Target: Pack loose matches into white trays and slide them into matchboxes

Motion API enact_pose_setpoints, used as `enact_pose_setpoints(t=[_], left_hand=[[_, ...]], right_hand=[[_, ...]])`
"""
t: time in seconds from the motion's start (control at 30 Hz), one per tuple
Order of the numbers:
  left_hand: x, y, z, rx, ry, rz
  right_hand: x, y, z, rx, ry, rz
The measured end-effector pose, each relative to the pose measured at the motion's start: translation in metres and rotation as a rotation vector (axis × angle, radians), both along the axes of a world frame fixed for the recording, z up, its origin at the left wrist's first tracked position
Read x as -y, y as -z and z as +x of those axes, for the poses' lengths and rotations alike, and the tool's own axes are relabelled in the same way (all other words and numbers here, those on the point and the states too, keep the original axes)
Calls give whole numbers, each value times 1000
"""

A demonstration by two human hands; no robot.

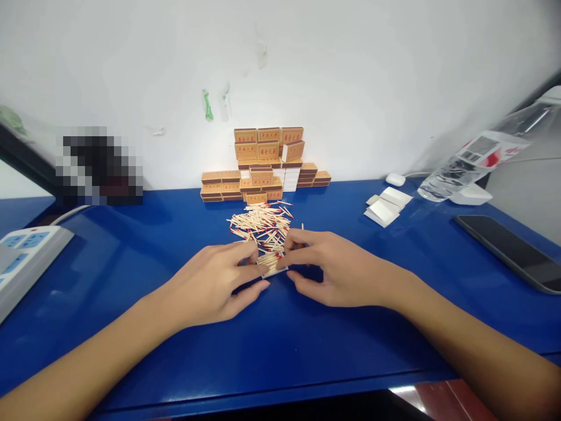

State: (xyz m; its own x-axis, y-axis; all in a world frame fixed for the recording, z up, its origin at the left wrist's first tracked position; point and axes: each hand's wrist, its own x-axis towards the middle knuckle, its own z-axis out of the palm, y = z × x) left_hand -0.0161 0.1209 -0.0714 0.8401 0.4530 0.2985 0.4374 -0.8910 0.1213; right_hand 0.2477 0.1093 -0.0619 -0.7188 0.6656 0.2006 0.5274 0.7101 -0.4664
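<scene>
Between my hands is a small white matchbox tray (275,272) with red-tipped matches (269,261) lying in it. My left hand (221,278) grips the tray's left end, fingers bent around it. At the right end, my right hand (331,266) holds the same tray, its fingertips at the rim and over the matches. Just beyond the tray lies a loose heap of matches (260,221) with red heads. Behind the heap, orange-and-brown matchboxes (268,151) are stacked against the wall. Parts of the tray are hidden by my fingers.
Folded white card pieces (388,207) lie at the right, near a white earbud case (395,179). A leaning water bottle (473,155) and a dark phone (511,251) are farther right. A power strip (37,251) is on the blue table (280,351) at left.
</scene>
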Motion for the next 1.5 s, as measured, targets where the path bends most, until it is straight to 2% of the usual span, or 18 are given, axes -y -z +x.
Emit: enact_pose_setpoints(t=[0.27, 0.5, 0.97, 1.2, 1.3, 1.5], left_hand=[[-2, 2, 0, 2, -20, 71], [-3, 4, -1, -26, -58, 33], [-2, 3, 0, 9, -55, 6], [-4, 9, 5, 53, -203, 10], [-4, 9, 5, 57, -220, -36], [1, 5, 5, 57, -138, -214]], right_hand=[[1, 2, 0, 22, 35, 30], [-1, 5, -3, -22, 61, 85], [0, 3, -1, 24, 43, 34], [-20, 11, 12, -79, 255, 133], [-24, 16, 10, -74, 229, 90], [-23, 23, -2, -50, 187, 63]])
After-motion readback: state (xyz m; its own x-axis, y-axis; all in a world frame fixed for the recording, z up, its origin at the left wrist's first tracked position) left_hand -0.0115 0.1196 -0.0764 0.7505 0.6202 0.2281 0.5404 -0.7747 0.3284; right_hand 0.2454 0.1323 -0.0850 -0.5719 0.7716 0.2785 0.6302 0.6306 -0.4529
